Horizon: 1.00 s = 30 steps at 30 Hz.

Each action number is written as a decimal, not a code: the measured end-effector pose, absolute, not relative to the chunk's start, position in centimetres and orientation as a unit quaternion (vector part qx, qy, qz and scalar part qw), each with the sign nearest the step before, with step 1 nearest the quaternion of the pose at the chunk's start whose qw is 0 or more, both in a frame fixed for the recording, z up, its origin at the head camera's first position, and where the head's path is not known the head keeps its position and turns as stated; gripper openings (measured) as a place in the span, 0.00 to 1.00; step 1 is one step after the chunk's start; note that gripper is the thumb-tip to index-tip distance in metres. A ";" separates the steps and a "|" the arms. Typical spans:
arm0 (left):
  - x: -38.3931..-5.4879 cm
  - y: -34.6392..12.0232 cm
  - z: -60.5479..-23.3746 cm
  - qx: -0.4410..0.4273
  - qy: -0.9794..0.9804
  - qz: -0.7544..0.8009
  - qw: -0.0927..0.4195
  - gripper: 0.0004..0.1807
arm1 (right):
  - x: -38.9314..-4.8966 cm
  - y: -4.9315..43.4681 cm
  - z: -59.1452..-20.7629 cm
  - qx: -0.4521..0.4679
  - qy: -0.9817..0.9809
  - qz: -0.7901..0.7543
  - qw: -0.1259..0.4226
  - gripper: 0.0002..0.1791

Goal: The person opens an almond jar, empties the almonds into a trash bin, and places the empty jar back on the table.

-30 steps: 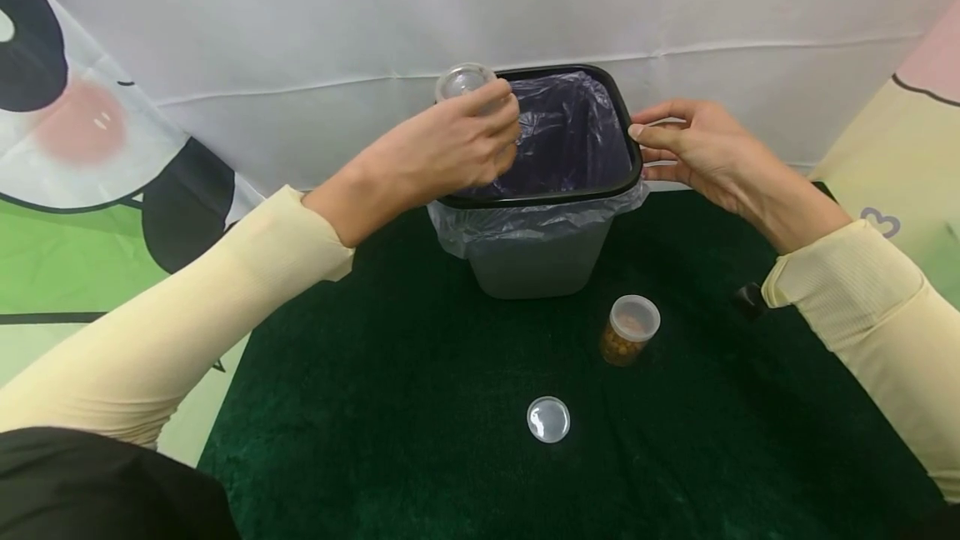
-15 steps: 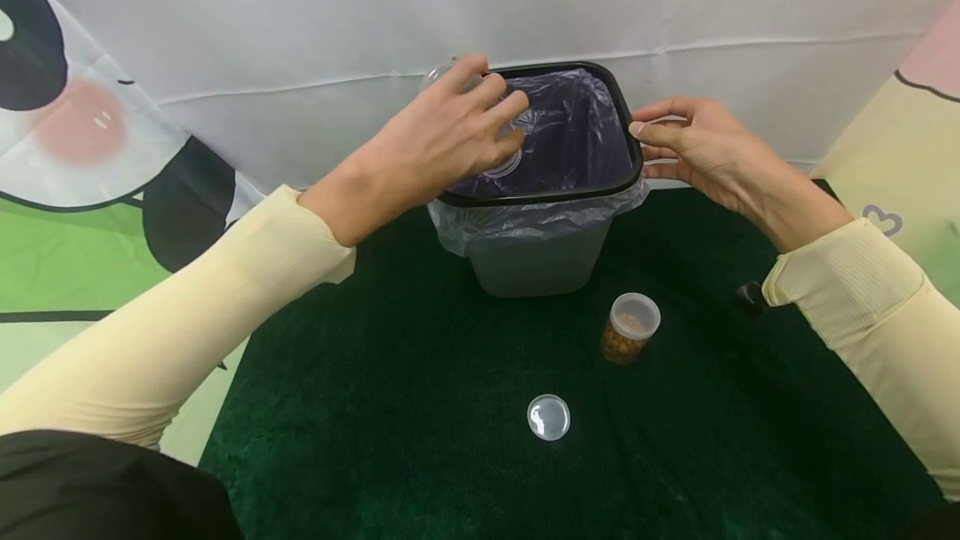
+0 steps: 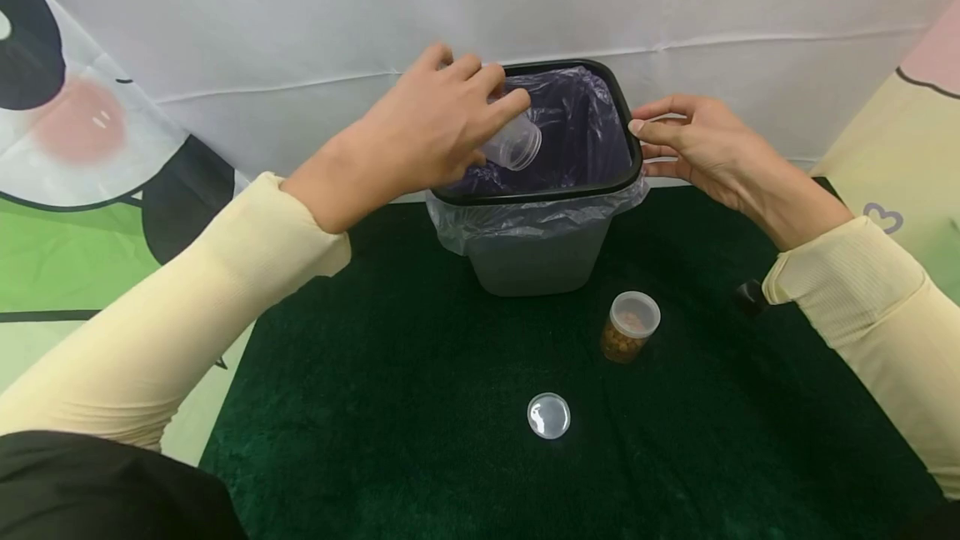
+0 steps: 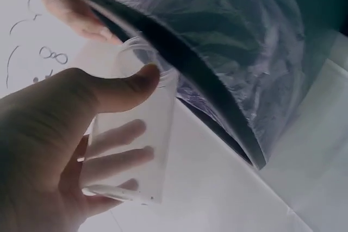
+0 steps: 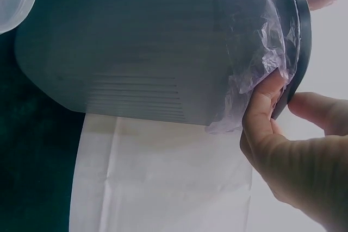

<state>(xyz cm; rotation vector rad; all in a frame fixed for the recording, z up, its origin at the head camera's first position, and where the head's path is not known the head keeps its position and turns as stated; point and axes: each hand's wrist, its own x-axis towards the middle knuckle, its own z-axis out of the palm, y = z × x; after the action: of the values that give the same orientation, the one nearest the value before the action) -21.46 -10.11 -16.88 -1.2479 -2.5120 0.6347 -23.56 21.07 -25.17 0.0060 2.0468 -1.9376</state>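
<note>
My left hand grips a clear plastic jar, tilted with its mouth down and right over the bin's opening. In the left wrist view the jar looks see-through, with fingers showing behind its wall and the thumb near its neck. The grey trash bin has a black rim and a thin purplish bag folded over it. At the right side of that rim, my right hand pinches the edge between thumb and fingers, as the right wrist view also shows.
A second jar with brownish pieces inside stands in front of the bin. Nearer lies a round translucent lid on the dark green cloth. Behind the bin hangs a white cloth backdrop.
My left hand has turned over, tipping the jar from roughly upright at the bin's left rim to mouth-down over the opening. The right hand stays on the rim.
</note>
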 end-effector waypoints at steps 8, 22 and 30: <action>-22.0 -10.6 -15.5 -0.406 -0.905 0.114 0.055 0.34 | -23.5 21.1 -25.2 0.002 0.715 -0.680 0.162 0.25; -23.0 -11.0 -15.2 -0.337 -0.941 0.024 -0.034 0.34 | -23.4 21.1 -25.0 0.002 0.708 -0.685 0.169 0.25; -23.2 -11.0 -15.7 -0.302 -0.950 0.018 -0.071 0.32 | -23.3 21.2 -25.0 0.002 0.696 -0.697 0.170 0.26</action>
<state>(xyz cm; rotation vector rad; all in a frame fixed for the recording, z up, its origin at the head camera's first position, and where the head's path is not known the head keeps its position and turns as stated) -23.21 -11.00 -15.74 -0.9949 -3.1287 0.0592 -23.27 21.21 -24.97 0.0060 1.9781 -1.9819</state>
